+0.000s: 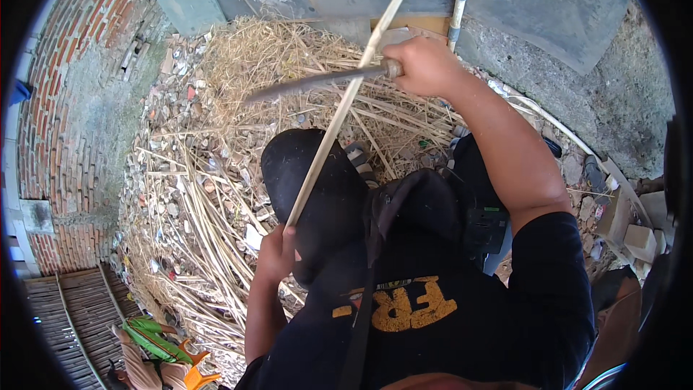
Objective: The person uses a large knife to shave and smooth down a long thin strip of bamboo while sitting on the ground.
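Observation:
A long, pale bamboo strip (325,143) slants up across my lap, from near my left thigh to beyond the upper edge of the view. Around its lower end the fingers of my left hand (274,254) are closed. My right hand (424,65) grips the handle of a machete (307,87), whose dark, worn blade points left. Blade and strip cross close to the handle; whether the edge bites into the strip I cannot tell.
Dry shavings (253,65) are heaped ahead, and many split strips (209,224) lie on rubble to my left. A brick wall (68,123) rises at left. A person in green (155,339) sits at lower left by an orange chair (198,377). A white pipe (460,0) stands ahead.

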Demonstrator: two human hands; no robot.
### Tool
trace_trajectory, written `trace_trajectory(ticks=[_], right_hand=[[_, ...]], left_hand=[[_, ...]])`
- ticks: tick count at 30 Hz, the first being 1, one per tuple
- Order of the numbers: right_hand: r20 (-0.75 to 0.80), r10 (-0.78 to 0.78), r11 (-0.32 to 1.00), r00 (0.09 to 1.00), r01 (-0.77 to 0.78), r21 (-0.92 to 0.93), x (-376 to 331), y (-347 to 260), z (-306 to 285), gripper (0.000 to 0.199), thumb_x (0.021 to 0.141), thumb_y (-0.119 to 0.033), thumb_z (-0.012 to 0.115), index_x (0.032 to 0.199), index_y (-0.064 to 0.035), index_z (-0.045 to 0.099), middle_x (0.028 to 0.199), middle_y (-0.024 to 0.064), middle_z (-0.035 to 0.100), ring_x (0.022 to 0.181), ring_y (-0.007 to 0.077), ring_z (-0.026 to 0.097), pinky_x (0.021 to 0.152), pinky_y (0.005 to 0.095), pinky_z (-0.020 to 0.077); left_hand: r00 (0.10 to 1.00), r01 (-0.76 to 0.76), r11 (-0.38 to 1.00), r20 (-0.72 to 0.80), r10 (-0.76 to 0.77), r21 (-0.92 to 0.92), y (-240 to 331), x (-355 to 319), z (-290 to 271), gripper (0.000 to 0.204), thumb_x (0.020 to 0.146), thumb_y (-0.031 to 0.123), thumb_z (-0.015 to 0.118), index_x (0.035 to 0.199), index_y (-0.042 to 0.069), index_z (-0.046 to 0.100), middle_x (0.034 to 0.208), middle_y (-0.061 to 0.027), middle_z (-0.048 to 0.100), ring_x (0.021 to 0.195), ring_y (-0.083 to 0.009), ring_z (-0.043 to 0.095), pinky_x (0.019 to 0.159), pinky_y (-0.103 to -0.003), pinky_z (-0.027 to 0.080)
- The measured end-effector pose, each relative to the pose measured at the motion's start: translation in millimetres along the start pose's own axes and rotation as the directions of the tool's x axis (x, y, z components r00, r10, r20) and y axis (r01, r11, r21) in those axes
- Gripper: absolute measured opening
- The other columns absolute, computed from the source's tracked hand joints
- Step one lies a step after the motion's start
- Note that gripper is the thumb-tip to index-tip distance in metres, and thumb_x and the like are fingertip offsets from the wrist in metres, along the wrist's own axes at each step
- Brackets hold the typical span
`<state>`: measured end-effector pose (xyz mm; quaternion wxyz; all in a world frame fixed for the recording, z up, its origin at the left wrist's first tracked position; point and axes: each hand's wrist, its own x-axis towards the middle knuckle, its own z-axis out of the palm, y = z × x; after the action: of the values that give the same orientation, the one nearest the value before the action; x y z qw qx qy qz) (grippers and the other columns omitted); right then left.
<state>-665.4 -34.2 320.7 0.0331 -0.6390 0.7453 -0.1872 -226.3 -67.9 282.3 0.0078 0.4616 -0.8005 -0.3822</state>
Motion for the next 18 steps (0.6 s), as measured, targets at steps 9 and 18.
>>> trace_trajectory(ticks=[9,18], right_hand=[[-0.037,-0.035,0.999,0.999,0.035,0.007,-1.4,-9.3,4.2,0.022,0.072,-0.018,0.067,0.093,-0.0118,0.067,0.082,0.0134,0.069,0.084,0.0343,0.068,0.073,0.0481,0.054],[-0.163,0.119,0.991,0.98,-0.106,0.083,14.3,21.3,22.9,0.025,0.073,-0.016,0.069,0.096,-0.007,0.067,0.078,0.0178,0.068,0.079,0.0389,0.066,0.075,0.0473,0.0535]], left_hand=[[0.999,0.044,0.973,-0.012,-0.048,-0.228,-2.8,-2.8,7.4,0.055,0.105,0.048,0.038,0.081,0.001,0.055,0.065,-0.0031,0.053,0.062,-0.0124,0.049,0.058,-0.03,0.04],[0.998,0.021,0.981,-0.058,-0.033,-0.191,0.8,-1.9,8.5,0.055,0.104,0.049,0.039,0.081,0.002,0.055,0.065,-0.0022,0.053,0.061,-0.0104,0.047,0.057,-0.028,0.039]])
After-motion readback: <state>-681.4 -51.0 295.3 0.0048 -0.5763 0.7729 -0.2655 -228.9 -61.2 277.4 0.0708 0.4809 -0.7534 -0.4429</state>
